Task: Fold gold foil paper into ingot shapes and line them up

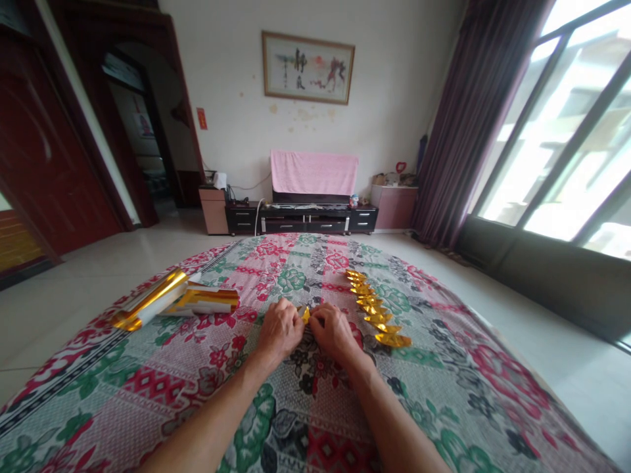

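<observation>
Between my two hands is a small piece of folded gold foil paper (pixel 305 315), mostly covered by the fingers. My left hand (pixel 282 330) is closed on its left side, fingers curled and pinching. From the other side my right hand (pixel 335 332) pinches it too, thumb and fingertips together. Both hands rest low over the flowered cloth. To the right of my right hand, a row of several folded gold paper ingots (pixel 373 309) runs away from me. Left of my left hand lie curled gold foil sheets (pixel 207 300) with white undersides.
A flower-patterned cloth (pixel 266 407) covers the surface under my hands. Another rolled gold sheet (pixel 152 299) lies near its left edge. Beyond stand a low black cabinet (pixel 305 220) and a screen-shaped thing under a pink cloth (pixel 314 172). Windows and a purple curtain (pixel 473 112) are at right.
</observation>
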`<state>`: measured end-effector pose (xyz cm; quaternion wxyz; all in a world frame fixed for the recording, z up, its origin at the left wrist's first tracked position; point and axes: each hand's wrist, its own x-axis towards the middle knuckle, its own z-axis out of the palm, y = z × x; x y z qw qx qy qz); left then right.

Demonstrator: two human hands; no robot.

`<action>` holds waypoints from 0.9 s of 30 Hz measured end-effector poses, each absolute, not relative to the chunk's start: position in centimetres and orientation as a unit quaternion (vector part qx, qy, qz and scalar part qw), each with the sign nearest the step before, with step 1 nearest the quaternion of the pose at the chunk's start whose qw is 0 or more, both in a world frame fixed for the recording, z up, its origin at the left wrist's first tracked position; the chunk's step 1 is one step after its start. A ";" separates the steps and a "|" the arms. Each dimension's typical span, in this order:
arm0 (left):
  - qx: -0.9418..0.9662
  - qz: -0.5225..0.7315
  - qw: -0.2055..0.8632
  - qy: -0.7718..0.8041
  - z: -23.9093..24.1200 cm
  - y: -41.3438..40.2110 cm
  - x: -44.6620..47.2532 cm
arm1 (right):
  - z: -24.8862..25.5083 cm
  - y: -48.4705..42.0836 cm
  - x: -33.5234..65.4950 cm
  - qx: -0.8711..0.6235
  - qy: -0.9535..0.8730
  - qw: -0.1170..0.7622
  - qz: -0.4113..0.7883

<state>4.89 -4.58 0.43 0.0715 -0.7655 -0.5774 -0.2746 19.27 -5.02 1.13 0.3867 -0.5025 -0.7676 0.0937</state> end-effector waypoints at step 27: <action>-0.763 -0.279 0.071 -0.579 0.6 -4.7 4.9 | 0.8 -4.6 19.7 -0.493 -0.743 0.435 0.123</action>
